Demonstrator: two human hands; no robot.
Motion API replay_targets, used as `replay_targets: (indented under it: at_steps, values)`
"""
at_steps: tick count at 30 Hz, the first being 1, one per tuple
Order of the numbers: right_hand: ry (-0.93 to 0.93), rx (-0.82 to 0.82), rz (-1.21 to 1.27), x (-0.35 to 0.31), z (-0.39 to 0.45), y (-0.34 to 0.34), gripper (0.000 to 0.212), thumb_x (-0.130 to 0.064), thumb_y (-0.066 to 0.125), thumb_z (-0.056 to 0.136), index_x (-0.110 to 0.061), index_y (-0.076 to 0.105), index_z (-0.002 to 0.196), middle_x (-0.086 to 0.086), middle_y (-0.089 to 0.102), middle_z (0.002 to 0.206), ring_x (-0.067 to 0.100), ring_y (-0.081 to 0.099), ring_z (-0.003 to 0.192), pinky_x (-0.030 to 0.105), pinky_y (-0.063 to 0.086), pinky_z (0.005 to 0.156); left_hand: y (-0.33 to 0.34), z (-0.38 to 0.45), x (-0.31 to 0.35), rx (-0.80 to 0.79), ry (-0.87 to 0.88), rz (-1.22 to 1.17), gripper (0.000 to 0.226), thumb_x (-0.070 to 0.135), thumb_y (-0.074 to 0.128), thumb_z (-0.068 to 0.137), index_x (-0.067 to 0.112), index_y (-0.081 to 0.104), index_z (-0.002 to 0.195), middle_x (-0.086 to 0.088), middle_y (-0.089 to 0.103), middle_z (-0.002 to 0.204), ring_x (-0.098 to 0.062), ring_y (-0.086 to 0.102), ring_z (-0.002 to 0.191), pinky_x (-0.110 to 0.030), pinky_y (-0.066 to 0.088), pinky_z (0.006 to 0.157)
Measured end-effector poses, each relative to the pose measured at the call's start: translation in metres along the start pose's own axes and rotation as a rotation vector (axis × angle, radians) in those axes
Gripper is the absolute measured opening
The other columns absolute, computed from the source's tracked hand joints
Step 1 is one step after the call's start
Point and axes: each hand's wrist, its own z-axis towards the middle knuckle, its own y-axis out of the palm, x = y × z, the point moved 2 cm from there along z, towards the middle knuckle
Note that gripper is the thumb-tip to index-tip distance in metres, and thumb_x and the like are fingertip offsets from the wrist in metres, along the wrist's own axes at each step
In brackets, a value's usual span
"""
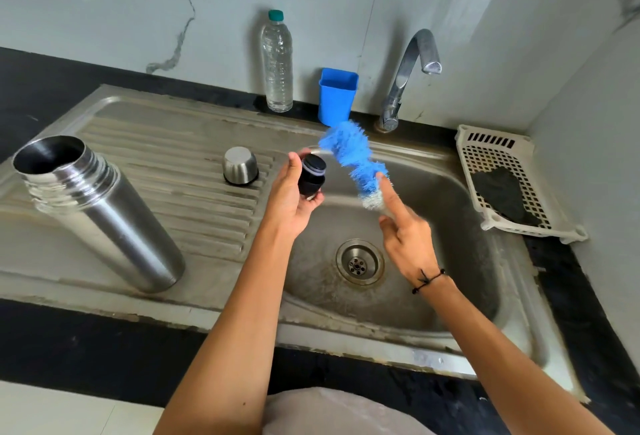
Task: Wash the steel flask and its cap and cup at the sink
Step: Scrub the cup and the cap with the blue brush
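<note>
Marble-look wall tiles back a worn steel sink (242, 299) set in a black counter, basin at centre-right of the frame. Over the basin the left hand (289, 197) pinches the small black stopper cap (311, 175), while the right hand (405, 240) grips a fluffy blue bottle brush (353, 154), index finger stretched along it. On the ribbed drainboard at left stands the tall open steel flask (100, 213), with its steel cup (240, 166) upside down nearby, mid-frame.
</note>
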Motion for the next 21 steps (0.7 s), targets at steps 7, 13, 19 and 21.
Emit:
replay_targets:
  at_steps: [7, 13, 19, 21]
  values:
    - [-0.043, -0.013, -0.100, 0.009, 0.001, 0.003, 0.081, 0.000, 0.045, 0.083, -0.045, 0.015, 0.144, 0.008, 0.057, 0.076, 0.027, 0.052, 0.059, 0.042, 0.051, 0.057, 0.001, -0.001, -0.003, 0.014, -0.062, -0.035, 0.035, 0.046, 0.038, 0.098, 0.018, 0.058, 0.101, -0.011, 0.056, 0.113, -0.028, 0.055, 0.093, -0.055, 0.047, 0.087]
    - [-0.184, -0.097, -0.225, -0.005, 0.002, 0.000, 0.065, -0.022, 0.027, 0.085, -0.051, 0.009, 0.140, -0.002, 0.043, 0.076, 0.029, 0.050, 0.057, 0.043, 0.049, 0.051, 0.003, -0.001, 0.002, 0.067, -0.023, 0.023, 0.032, 0.039, 0.035, 0.102, 0.018, 0.059, 0.103, -0.008, 0.067, 0.105, -0.027, 0.064, 0.095, -0.043, 0.053, 0.074]
    - [-0.151, -0.096, -0.223, 0.003, 0.004, -0.001, 0.067, -0.019, 0.028, 0.083, -0.050, 0.011, 0.140, -0.002, 0.042, 0.072, 0.028, 0.048, 0.055, 0.039, 0.047, 0.050, -0.002, -0.001, -0.001, 0.213, 0.124, 0.269, 0.031, 0.039, 0.036, 0.102, 0.020, 0.056, 0.088, -0.007, 0.064, 0.088, -0.023, 0.062, 0.077, -0.035, 0.049, 0.058]
    - [-0.159, -0.127, -0.228, 0.002, 0.001, 0.001, 0.064, -0.020, 0.028, 0.085, -0.050, 0.012, 0.139, -0.001, 0.045, 0.073, 0.026, 0.046, 0.054, 0.037, 0.045, 0.050, -0.004, 0.000, 0.002, 0.214, 0.157, 0.270, 0.031, 0.036, 0.036, 0.103, 0.021, 0.059, 0.088, -0.005, 0.066, 0.089, -0.024, 0.063, 0.078, -0.033, 0.047, 0.055]
